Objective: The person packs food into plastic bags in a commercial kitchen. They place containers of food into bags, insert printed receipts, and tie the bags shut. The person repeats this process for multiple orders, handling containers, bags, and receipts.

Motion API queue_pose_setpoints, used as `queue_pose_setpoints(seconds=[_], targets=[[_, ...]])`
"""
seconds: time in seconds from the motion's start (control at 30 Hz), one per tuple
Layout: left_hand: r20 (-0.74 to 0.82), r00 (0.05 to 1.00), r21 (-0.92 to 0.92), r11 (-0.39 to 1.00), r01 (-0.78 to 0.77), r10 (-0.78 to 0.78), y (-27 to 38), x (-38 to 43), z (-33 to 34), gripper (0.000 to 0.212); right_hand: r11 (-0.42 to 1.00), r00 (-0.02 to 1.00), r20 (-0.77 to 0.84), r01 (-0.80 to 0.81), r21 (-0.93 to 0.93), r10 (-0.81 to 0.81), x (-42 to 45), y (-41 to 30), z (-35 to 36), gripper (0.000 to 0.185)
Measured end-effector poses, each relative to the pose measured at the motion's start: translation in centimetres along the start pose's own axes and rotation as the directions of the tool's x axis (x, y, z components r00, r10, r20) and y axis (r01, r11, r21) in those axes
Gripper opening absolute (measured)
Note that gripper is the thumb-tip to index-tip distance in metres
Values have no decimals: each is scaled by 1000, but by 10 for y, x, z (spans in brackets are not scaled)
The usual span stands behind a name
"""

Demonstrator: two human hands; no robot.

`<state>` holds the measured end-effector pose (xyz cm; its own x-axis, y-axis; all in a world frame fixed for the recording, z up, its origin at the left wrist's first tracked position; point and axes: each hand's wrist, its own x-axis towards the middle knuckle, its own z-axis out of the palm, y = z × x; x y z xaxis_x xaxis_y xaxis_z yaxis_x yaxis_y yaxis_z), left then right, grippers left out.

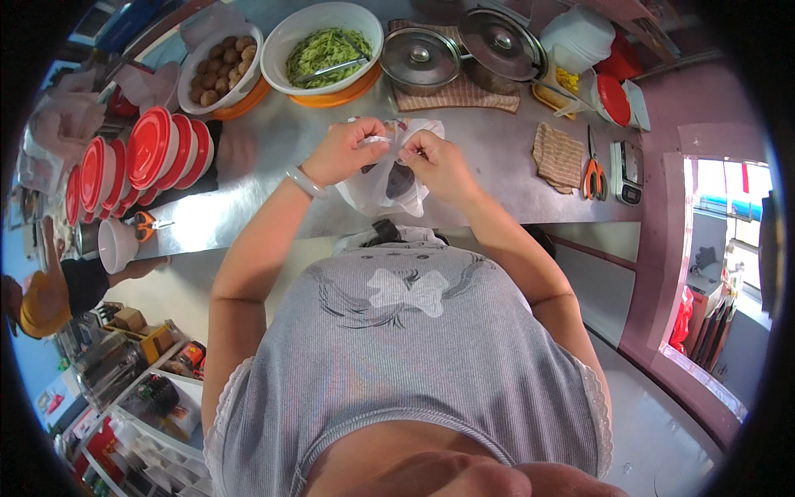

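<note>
A thin white plastic bag [360, 197] rests on the stainless steel counter [267, 161] in front of me. Something dark shows through its side, too veiled to name. My left hand [357, 144] pinches a twisted piece of the bag's top between thumb and fingers. On the other side, my right hand [436, 160] grips the bag's top with bent fingers. The two hands are a short gap apart above the bag. A pale bangle [305, 182] circles my left wrist.
Behind the bag stand a bowl of brown balls [220, 71], a bowl of shredded green vegetable [329, 56] with tongs, and lidded pots [420, 59]. Red-lidded tubs [149, 149] stand left. At right lie a striped cloth [557, 155], scissors [594, 174] and a scale [627, 171]. Another person [46, 304] is at far left.
</note>
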<state>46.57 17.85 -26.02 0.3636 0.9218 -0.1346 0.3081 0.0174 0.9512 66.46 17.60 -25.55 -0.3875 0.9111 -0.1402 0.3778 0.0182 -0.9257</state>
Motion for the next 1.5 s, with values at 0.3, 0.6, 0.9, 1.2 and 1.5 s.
queue_pose_setpoints(seconds=[0.3,0.6,0.9,1.2,1.5], targets=[[78,997,-157,988,5,7,-7,5,-3,9,840,972,178,-224,494,154,5,10,-2,9],[256,936,775,528,-348,241,8,0,-31,8,978,974,221,0,-206,46,-13,2,-16,17],[267,912,765,507,-397,311,-3,4,-39,9,712,970,243,159,-684,17,1,-22,-4,32],[279,956,776,564,-283,96,15,-8,-35,14,569,946,297,173,-804,133,20,-27,-2,42],[162,986,-492,870,39,47,1,-9,4,14,620,942,293,133,-773,162,27,-25,-3,36]])
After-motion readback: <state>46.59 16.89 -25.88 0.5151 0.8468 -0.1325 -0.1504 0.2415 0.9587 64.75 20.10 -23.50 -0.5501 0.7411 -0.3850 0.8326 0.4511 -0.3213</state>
